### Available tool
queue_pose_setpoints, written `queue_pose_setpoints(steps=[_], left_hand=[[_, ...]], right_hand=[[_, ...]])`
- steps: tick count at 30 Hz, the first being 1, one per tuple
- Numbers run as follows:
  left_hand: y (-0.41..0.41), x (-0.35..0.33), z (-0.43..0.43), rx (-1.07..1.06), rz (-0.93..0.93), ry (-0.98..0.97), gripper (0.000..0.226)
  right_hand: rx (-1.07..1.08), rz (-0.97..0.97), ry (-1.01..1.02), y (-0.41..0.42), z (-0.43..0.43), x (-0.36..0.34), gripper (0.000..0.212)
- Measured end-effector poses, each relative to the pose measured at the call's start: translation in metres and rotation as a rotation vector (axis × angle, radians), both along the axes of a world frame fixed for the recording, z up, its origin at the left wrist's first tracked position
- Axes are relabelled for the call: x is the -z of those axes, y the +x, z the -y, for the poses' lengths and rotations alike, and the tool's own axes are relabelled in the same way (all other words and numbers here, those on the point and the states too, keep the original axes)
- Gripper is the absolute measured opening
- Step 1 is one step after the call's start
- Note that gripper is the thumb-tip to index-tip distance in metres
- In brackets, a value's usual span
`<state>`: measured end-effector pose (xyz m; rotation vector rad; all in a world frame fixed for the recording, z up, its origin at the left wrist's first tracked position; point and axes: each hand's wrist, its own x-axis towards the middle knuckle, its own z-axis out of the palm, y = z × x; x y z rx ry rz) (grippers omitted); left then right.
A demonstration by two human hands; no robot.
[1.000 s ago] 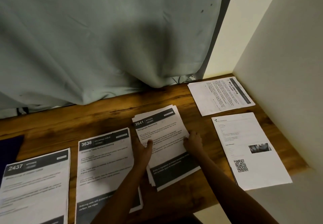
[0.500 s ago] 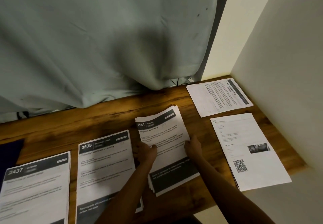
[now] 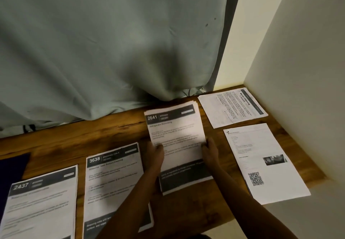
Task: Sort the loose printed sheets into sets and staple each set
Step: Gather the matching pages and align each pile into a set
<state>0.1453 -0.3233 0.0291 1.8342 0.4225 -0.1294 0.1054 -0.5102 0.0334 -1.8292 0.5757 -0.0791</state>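
Between the left hand [image 3: 155, 154] and right hand [image 3: 211, 150], each pinching a side edge, the 2641 stack [image 3: 175, 132] rests on the desk [image 3: 112, 132]; light, floppy, slippery sheets, best squared and held mid-edge, I judge

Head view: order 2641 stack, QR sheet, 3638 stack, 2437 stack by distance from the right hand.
1. 2641 stack: centre, the right hand holds its right edge.
2. QR sheet: just to the right.
3. 3638 stack: to the left.
4. 2437 stack: far left.

Left hand [image 3: 155, 152] and right hand [image 3: 210, 150] have squared the fanned 2641 stack [image 3: 175, 136], shifting it back
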Motion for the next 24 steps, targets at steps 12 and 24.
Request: queue_pose_setpoints(steps=[12, 24], left_hand=[[-0.011, -0.064, 0.010, 0.054, 0.603, 0.078, 0.047], [-0.021, -0.050, 0.012, -0.029, 0.591, 0.265, 0.019]], right_hand=[[0.085, 0.432, 0.221, 0.001, 0.002, -0.053, 0.026], [0.098, 0.403, 0.158, -0.009, 0.001, -0.048, 0.019]])
